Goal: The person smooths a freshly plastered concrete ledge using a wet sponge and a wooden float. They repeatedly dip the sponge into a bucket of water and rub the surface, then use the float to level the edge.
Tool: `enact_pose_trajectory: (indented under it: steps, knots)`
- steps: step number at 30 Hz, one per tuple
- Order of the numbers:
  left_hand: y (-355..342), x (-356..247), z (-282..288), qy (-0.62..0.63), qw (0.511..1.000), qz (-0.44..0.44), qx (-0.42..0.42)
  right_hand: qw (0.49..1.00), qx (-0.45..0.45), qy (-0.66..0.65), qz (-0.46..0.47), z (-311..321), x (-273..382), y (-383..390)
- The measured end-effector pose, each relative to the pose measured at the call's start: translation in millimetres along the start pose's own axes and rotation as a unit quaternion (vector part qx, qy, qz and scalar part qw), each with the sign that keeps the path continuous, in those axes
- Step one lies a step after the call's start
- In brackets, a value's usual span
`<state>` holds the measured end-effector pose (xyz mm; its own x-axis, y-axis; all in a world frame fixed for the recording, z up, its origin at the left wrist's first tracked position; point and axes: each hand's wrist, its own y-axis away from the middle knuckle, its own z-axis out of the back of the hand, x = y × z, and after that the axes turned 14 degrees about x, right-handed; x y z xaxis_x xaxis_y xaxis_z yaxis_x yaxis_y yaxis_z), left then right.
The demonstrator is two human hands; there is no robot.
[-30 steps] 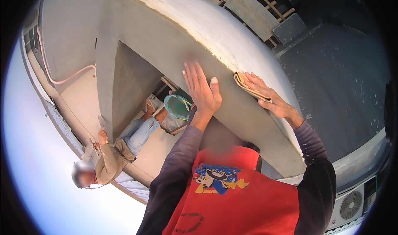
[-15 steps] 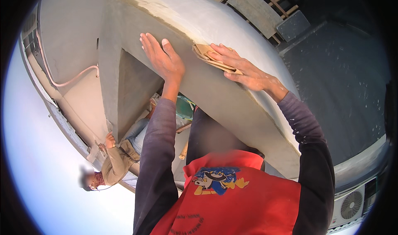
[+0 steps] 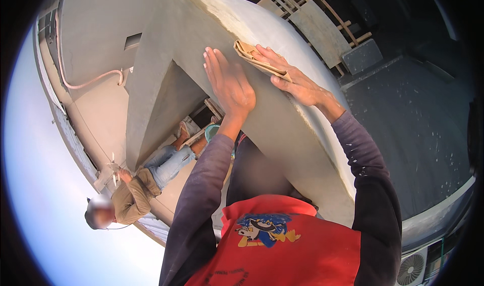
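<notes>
My right hand (image 3: pixel 295 82) grips a folded tan sheet of sandpaper (image 3: pixel 252 55). It presses the sheet along the edge where a grey plastered face (image 3: pixel 282 129) meets a white-coated surface (image 3: pixel 282 23). To the left of it, my left hand (image 3: pixel 229 87) is open and holds nothing. Its fingers stretch out together over the grey face, near the corner of a triangular opening (image 3: pixel 174 92). Whether that palm touches the plaster I cannot tell.
Below at the left, a co-worker (image 3: pixel 133 192) in a tan top and jeans works at a wall with both hands. A green bucket (image 3: pixel 212 131) stands beyond my left forearm. Boards and wooden poles (image 3: pixel 320 31) lie at the upper right, above a dark paint-flecked surface (image 3: pixel 403 114).
My left hand has moved right, closer to my right hand. The sandpaper stays at the edge with little shift. The view has turned slightly, and the co-worker's legs show more.
</notes>
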<state>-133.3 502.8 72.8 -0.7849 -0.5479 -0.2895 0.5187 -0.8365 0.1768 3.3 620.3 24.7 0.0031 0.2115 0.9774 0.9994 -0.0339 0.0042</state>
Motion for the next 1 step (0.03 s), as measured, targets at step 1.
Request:
enact_pose_trajectory:
  steps: [1]
  knots:
    - [0.7,-0.6,-0.6,0.007,1.0,0.004,-0.002,1.0,0.002,0.002,-0.002,1.6,-0.3,-1.4]
